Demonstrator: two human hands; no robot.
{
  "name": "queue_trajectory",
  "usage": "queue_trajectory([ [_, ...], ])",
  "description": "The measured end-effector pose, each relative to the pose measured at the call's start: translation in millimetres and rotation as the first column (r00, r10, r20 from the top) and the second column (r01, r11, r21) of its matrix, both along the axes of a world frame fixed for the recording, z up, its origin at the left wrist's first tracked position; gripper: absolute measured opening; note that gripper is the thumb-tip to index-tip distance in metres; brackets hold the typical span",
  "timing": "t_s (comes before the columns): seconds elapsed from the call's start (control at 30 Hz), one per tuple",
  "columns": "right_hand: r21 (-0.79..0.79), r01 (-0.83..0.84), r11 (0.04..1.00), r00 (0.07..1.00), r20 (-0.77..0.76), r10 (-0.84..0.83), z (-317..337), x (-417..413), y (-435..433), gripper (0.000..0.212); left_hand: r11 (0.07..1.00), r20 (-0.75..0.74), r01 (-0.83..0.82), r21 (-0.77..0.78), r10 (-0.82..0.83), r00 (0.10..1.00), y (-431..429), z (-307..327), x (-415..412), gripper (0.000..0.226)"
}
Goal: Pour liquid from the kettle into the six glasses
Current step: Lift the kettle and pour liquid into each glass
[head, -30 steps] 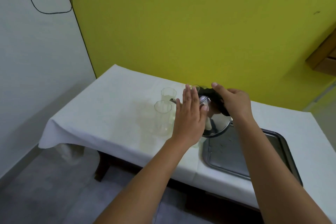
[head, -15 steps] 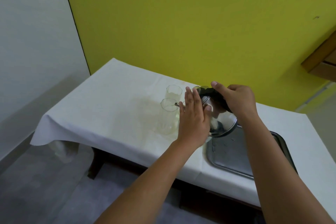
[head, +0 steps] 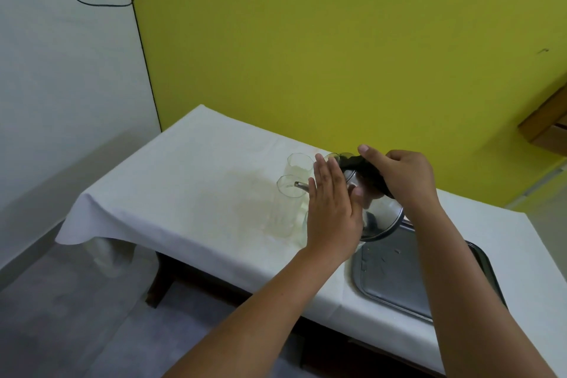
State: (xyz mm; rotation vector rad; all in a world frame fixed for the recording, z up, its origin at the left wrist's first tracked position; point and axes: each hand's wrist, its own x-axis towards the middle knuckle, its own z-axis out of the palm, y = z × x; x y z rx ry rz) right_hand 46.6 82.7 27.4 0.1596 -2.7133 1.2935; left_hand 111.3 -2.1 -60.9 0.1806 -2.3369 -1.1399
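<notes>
A shiny steel kettle [head: 380, 218] with a black handle is tilted to the left, and its thin spout [head: 300, 185] reaches over the rim of the near clear glass [head: 287, 209]. My right hand [head: 399, 178] grips the black handle from above. My left hand [head: 333, 209] lies flat, fingers straight, against the kettle's left side near the lid. A second clear glass [head: 298, 166] stands just behind the near one. Part of another glass rim [head: 333, 156] shows behind my left hand. Other glasses are hidden by my hands.
The table carries a white cloth [head: 184, 193] with a faint yellowish stain [head: 245, 193] left of the glasses. A steel tray [head: 408, 279] sits at the right, near the front edge. A yellow wall rises close behind the table; a wooden shelf corner [head: 549, 123] juts out at the right.
The kettle stays tilted over the near glass with both hands holding the same pose. My head has moved slightly, shifting the whole scene in view.
</notes>
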Motion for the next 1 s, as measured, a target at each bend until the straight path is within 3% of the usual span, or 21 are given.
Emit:
queue_trajectory([
  [1.0, 0.094, -0.212, 0.973, 0.977, -0.007, 0.213, 11, -36, 9, 0.062, 0.975, 0.009, -0.182, 0.124, 0.182, 0.983, 36, 8, -17, 0.079],
])
